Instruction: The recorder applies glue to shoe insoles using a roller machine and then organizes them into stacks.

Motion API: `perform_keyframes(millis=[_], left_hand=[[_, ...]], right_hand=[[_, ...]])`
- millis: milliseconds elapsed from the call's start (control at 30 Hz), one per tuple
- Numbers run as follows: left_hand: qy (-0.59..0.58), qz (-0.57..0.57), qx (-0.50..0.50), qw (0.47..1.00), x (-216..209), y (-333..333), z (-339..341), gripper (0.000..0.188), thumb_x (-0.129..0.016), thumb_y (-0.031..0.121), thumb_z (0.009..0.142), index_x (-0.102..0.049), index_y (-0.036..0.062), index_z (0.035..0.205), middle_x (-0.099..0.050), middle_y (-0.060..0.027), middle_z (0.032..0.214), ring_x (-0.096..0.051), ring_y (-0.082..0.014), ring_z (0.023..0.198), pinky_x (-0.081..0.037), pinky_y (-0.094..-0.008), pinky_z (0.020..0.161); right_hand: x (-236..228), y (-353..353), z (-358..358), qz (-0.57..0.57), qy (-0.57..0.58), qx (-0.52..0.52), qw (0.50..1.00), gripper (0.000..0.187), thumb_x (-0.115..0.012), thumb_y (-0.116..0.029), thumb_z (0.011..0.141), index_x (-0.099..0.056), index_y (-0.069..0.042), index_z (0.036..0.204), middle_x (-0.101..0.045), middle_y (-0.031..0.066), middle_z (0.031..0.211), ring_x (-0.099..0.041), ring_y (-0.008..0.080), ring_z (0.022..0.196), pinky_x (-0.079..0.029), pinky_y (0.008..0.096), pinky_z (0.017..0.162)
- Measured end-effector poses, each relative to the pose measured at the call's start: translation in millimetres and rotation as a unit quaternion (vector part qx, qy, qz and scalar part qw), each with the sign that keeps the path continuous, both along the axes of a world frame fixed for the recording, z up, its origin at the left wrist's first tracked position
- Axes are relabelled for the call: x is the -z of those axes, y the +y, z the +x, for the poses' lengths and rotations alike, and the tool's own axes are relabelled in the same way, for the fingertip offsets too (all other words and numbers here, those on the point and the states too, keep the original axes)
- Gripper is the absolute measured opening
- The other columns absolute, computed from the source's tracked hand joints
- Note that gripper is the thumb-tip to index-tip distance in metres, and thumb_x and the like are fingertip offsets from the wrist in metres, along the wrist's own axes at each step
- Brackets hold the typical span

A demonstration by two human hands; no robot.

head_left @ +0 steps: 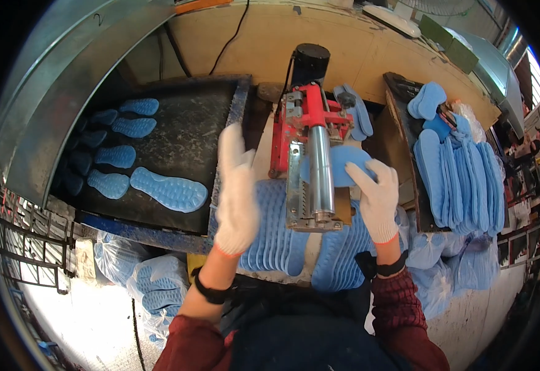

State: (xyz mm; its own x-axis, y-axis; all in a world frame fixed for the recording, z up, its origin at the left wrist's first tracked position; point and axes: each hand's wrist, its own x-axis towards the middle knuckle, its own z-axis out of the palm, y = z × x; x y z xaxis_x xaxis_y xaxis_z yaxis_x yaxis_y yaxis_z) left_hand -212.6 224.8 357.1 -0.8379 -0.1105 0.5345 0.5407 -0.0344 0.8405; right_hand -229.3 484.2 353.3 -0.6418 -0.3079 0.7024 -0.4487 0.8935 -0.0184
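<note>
My right hand (378, 198), in a white knit glove, pinches the edge of a flat blue insole (348, 162) between thumb and fingers. The insole's other end passes behind the steel roller (322, 176) of a red-framed machine (312, 114). Left of that machine, my gloved left hand (236, 198) is raised and slightly smeared by motion, fingers stretched out and apart from any insole. Nearest to it on the black conveyor belt (183, 130) lies a bumpy blue insole (170, 189). Below the roller stand rows of upright blue insoles (338, 253).
Several more insoles (112, 184) lie farther left on the belt, under a metal hood (84, 74). At right, a dark board (406, 161) carries a long row of blue insoles (458, 179). Bagged insoles (158, 284) sit on the floor. More insoles (357, 114) lie behind the machine.
</note>
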Motion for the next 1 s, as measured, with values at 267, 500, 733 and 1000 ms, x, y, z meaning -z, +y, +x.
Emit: perform_keyframes(millis=[267, 500, 733, 1000], left_hand=[[-0.031, -0.067, 0.101, 0.992, 29, 32, -51, 0.073, -0.024, 0.054, 0.103, -0.009, 0.0053, 0.155, -0.019, -0.021, 0.158, -0.025, -0.0335, 0.145, -0.02, -0.0445, 0.119], [-0.192, -0.044, 0.085, 0.977, 79, -15, 1, 0.065, -0.02, 0.046, 0.107, -0.029, -0.0025, 0.149, -0.036, -0.0135, 0.15, -0.03, -0.0211, 0.141, -0.02, -0.0329, 0.118], [-0.432, 0.338, 0.159, 0.821, 35, -22, 73, 0.072, -0.029, 0.053, 0.104, -0.037, -0.0059, 0.144, -0.047, -0.0119, 0.144, -0.044, -0.0208, 0.132, -0.034, -0.0326, 0.112], [-0.219, -0.191, -0.354, 0.889, 68, -139, -36, 0.053, -0.057, 0.007, 0.091, -0.035, -0.0013, 0.139, -0.061, -0.0254, 0.119, -0.061, -0.0345, 0.111, -0.048, -0.0387, 0.095]], right_hand=[[60, 22, 56, -0.453, -0.189, 0.049, 0.87, 0.007, -0.064, -0.003, 0.087, -0.063, 0.001, 0.092, -0.063, 0.0118, 0.084, -0.062, 0.0239, 0.078, -0.048, 0.0301, 0.075], [112, -16, 82, -0.027, -0.314, 0.156, 0.936, 0.074, -0.08, -0.02, 0.073, -0.043, -0.004, 0.134, -0.06, 0.0178, 0.113, -0.06, 0.0365, 0.101, -0.051, 0.0429, 0.08], [127, 8, 69, -0.044, -0.371, 0.13, 0.919, 0.033, -0.074, -0.028, 0.076, -0.066, -0.006, 0.098, -0.066, 0.0191, 0.097, -0.066, 0.0374, 0.086, -0.052, 0.0468, 0.071], [118, -1, 64, -0.048, -0.374, 0.118, 0.919, 0.034, -0.068, -0.036, 0.082, -0.067, -0.003, 0.091, -0.066, 0.02, 0.08, -0.065, 0.0398, 0.079, -0.052, 0.048, 0.066]])
